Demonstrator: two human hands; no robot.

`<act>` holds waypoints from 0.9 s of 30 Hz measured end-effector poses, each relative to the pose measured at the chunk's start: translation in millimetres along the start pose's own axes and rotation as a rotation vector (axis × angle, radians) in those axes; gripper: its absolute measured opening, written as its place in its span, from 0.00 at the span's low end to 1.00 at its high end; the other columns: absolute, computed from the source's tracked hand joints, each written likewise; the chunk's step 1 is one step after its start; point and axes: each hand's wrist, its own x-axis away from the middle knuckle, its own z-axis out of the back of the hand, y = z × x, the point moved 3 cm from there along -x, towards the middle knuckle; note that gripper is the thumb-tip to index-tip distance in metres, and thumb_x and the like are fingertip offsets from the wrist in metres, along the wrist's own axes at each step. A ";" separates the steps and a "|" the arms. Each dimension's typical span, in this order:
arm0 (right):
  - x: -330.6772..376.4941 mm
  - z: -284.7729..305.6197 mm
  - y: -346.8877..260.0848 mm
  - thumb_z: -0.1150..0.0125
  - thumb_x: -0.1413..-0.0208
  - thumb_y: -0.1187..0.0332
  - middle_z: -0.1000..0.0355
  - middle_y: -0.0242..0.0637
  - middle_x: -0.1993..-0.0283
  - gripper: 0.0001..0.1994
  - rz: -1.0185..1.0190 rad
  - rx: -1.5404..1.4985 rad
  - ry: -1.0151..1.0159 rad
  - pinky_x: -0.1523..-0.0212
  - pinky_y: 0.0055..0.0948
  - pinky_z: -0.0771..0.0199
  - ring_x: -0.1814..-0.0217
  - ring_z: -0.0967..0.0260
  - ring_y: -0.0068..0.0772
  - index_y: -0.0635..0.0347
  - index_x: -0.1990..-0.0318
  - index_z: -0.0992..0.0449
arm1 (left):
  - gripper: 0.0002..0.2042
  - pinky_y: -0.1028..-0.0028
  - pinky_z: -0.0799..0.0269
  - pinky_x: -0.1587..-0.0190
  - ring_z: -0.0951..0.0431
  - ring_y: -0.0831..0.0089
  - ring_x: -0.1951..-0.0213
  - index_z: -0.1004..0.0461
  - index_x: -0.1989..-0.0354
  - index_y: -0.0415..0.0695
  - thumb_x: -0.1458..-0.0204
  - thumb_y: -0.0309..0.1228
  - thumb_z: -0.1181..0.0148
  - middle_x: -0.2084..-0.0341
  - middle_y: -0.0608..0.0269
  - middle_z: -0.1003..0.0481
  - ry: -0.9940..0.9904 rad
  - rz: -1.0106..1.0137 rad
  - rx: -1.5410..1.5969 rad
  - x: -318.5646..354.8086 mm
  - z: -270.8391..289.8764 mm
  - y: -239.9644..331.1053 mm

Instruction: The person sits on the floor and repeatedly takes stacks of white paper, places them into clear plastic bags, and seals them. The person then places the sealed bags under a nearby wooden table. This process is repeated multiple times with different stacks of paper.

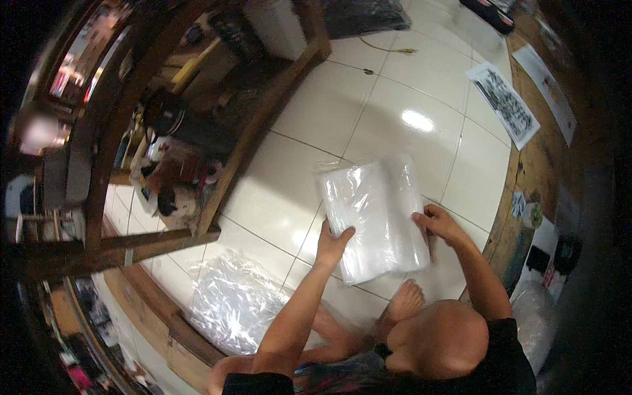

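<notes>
Packet: We see a clear plastic packet with whitish layers, spread between 2 bare hands above the tiled floor, near the middle of the scene; we cannot tell whether its underside touches the tiles.
Left hand: The left hand grips the packet's left edge, thumb laid on top.
Right hand: The right hand pinches the right edge, thumb on the upper face, fingers curled at the side.
Second plastic: To the near left we find a crinkled clear bundle, glinting on the floor, well apart from the packet.
Bare foot: Just beyond the packet's near edge, on our side, a bare foot rests beside a raised knee.
Shelf: On the left, a wooden shelf frame holds a jumble of items, many too dark for us to name.
Desk: Along the right, a wooden desk carries a roll of tape and a blue scrap; farther off, we spot 2 printed sheets.
Far floor: A thin cord lies on the tiles.
</notes>
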 end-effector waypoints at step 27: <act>3.1 -51.0 14.1 0.41 0.44 0.64 0.31 0.26 0.73 0.08 0.305 -0.403 -0.198 0.72 0.22 0.38 0.74 0.38 0.18 0.57 0.71 0.28 | 0.26 0.54 0.29 0.53 0.22 0.49 0.61 0.25 0.62 0.33 0.46 0.51 0.49 0.68 0.42 0.23 -0.238 -0.278 -0.777 -14.6 -123.5 51.2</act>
